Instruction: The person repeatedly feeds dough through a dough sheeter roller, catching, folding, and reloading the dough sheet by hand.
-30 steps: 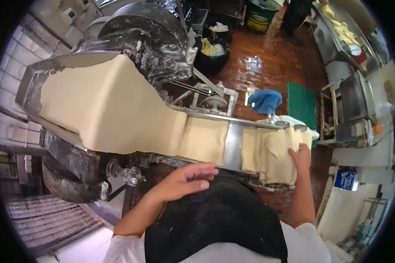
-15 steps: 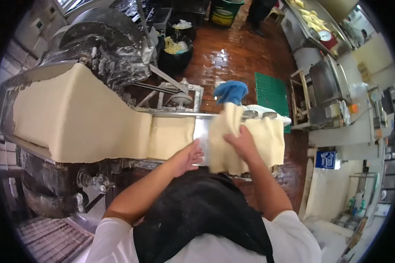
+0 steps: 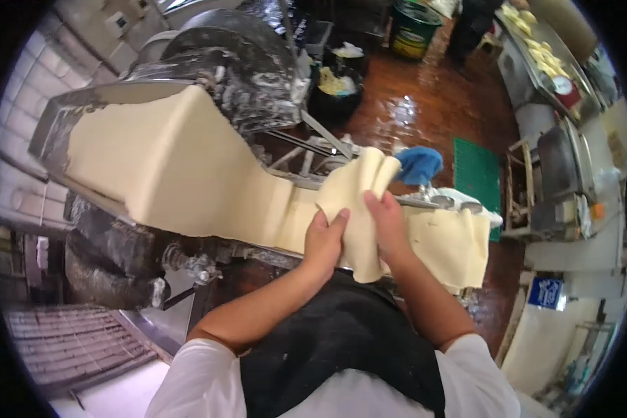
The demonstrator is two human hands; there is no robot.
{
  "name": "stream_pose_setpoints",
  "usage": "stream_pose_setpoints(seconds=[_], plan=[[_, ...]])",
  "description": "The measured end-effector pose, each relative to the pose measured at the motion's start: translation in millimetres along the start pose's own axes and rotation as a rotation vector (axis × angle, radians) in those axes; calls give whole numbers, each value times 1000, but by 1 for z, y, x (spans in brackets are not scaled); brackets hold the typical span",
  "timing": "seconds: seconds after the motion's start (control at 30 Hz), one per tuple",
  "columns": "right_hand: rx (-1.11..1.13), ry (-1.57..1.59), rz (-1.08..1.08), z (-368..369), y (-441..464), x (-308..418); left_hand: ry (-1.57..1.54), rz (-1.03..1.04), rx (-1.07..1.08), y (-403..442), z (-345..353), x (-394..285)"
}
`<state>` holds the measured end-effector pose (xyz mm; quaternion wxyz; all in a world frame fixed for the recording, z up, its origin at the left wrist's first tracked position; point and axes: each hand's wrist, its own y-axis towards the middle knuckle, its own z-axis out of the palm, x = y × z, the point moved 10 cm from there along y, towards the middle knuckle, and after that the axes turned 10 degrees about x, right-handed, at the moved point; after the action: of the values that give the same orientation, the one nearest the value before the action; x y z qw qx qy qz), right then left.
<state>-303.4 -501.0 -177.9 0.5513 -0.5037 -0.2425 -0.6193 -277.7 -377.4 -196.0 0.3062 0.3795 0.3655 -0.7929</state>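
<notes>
A folded piece of pale dough sheet point(image 3: 359, 223) is raised above the metal tray, upright between both hands. My left hand point(image 3: 325, 240) grips its left side, thumb on the near face. On its right side my right hand point(image 3: 389, 223) is closed on it, fingers hidden behind the dough. To the left, a wide dough sheet point(image 3: 195, 167) drapes over the machine and runs down to the tray. More layered dough point(image 3: 449, 244) lies at the tray's right end.
Floury machine rollers point(image 3: 223, 63) stand at upper left. A blue cloth point(image 3: 419, 165) hangs behind the tray. Beyond it are a green mat point(image 3: 477, 174), dark bins point(image 3: 334, 94) and a counter with dough pieces point(image 3: 547, 59). A person in dark clothes point(image 3: 472, 28) stands far back.
My right hand has carried the folded dough leftward from the tray's right end and up. My left hand, open before, has closed on the dough's left side.
</notes>
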Motion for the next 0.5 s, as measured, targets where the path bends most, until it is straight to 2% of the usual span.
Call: stream_pose_setpoints(seconds=[0.03,0.13,0.17,0.2,0.27,0.33,0.37,0.47,0.5], plan=[[-16,43,8,-2,-1,1,-56,79,-4,-3,3,-12],[-17,228,35,-13,-6,-4,57,230,84,-12,19,-58],[-19,243,30,-18,-9,-3,210,372,94,-15,24,-81],[-17,259,26,-17,-14,6,432,422,101,-20,28,-104],[50,94,24,-34,-16,12,885,494,90,-34,41,-157],[-41,-148,-30,-62,-21,33,899,695,86,-52,48,-216],[-39,-126,-35,-69,-23,35,906,796,94,-62,53,-244],[-62,-120,-24,-59,-29,51,1186,784,56,-86,48,-312],[-73,-129,-14,-53,-29,55,1230,875,55,-96,49,-335]])
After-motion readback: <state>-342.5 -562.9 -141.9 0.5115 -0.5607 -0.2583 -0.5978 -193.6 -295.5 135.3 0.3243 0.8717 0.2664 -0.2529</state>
